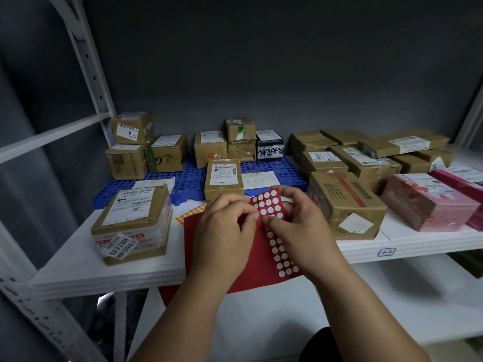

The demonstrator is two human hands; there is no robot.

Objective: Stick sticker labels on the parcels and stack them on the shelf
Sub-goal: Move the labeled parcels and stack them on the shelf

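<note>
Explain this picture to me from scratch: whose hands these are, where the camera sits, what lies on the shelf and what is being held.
There is no machine here. The one picture comes from a camera worn on a person's head, looking forward and down at their own bare hands. The left hand and the right hand both pinch a red sticker sheet, whose white circles are spots where round stickers are already gone. It is held over the front edge of a white shelf. On the shelf lie many brown cardboard parcels, such as a taped parcel at the left, two pink boxes at the right, a sheet of orange dots and a blue perforated mat behind.
</note>
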